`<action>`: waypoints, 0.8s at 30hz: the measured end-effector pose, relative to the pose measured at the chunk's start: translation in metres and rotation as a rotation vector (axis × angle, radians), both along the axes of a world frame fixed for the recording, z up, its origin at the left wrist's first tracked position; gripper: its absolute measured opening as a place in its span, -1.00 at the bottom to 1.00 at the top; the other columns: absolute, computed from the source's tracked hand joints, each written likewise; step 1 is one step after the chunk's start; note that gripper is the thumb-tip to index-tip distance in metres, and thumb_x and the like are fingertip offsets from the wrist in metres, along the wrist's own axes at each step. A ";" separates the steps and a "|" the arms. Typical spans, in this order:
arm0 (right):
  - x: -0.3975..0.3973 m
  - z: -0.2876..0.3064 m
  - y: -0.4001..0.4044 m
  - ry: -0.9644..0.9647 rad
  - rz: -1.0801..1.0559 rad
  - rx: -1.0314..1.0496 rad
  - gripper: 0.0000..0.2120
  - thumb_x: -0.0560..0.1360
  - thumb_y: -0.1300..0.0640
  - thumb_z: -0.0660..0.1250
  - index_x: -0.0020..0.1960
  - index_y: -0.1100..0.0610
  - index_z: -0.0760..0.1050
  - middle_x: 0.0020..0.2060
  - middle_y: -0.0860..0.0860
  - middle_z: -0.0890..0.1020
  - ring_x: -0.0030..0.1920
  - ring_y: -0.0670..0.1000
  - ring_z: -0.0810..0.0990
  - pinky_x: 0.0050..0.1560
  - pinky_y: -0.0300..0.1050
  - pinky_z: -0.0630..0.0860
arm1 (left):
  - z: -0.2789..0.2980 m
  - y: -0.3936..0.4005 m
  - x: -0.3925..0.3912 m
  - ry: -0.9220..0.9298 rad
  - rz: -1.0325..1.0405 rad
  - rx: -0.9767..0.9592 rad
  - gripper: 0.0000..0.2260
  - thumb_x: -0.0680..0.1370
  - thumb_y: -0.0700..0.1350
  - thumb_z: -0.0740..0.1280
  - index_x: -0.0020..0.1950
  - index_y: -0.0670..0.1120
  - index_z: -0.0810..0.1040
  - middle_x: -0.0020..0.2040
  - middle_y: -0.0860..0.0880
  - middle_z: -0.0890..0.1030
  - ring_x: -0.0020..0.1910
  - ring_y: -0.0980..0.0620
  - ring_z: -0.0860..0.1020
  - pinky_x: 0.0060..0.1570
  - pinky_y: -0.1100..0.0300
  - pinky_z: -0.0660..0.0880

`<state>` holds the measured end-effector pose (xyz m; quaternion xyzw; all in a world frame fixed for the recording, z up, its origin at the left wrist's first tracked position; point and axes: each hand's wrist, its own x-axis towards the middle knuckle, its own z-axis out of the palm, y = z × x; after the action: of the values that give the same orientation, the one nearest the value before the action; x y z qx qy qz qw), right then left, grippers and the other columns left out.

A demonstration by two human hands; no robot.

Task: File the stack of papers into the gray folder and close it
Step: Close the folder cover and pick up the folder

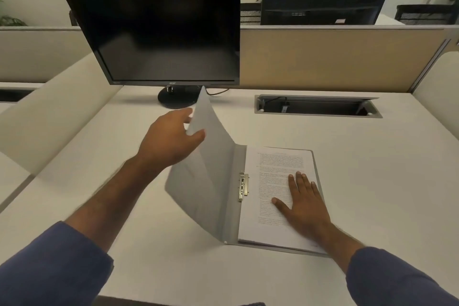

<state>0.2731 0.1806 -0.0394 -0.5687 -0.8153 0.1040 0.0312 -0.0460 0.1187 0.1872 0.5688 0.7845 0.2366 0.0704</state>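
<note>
The gray folder (211,176) lies open on the white desk. Its front cover is lifted and curved upward, pinched at its outer edge by my left hand (171,139). The stack of printed papers (275,181) rests inside on the folder's back half, beside the spine. A metal fastener clip (243,186) sits along the stack's left margin. My right hand (303,204) lies flat on the papers, fingers spread, pressing them down.
A black monitor (161,35) on a round stand (178,98) stands just behind the raised cover. A recessed cable tray (318,107) is set in the desk at the back right. Beige partitions (335,59) border the desk behind and at both sides.
</note>
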 end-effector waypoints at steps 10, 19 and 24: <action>0.004 0.006 0.001 0.051 -0.004 -0.057 -0.05 0.41 -0.53 -0.16 0.58 0.06 -0.21 0.58 0.02 -0.15 0.56 -0.03 -0.26 0.54 0.01 -0.30 | -0.049 0.003 0.059 -0.772 -0.465 0.125 -0.56 0.60 0.14 0.26 0.45 0.02 0.44 0.37 0.05 0.56 0.36 0.12 0.50 0.37 0.13 0.44; 0.036 0.042 -0.003 0.663 -0.343 -0.093 -0.39 0.60 -0.12 0.15 0.54 0.16 0.16 0.52 0.06 0.25 0.54 0.05 0.16 0.53 0.03 0.08 | -0.154 -0.002 0.088 -0.593 -0.382 -0.070 -0.48 0.61 0.21 0.20 0.53 0.05 0.36 0.51 0.17 0.36 0.48 0.23 0.31 0.49 0.20 0.22; 0.057 0.064 0.002 1.230 -0.576 -0.239 -0.72 0.63 -0.10 0.13 0.09 0.07 0.48 0.05 0.00 0.53 0.08 0.01 0.49 0.18 -0.02 0.45 | -0.178 -0.003 0.091 -0.438 -0.455 -0.210 -0.53 0.66 0.15 0.19 0.55 0.04 0.32 0.58 0.16 0.23 0.53 0.18 0.20 0.46 -0.03 0.34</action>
<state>0.3305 0.1830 0.0250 -0.6000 -0.4489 0.4843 0.4516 0.0450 0.1153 0.0089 0.6546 0.6237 0.2496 0.3467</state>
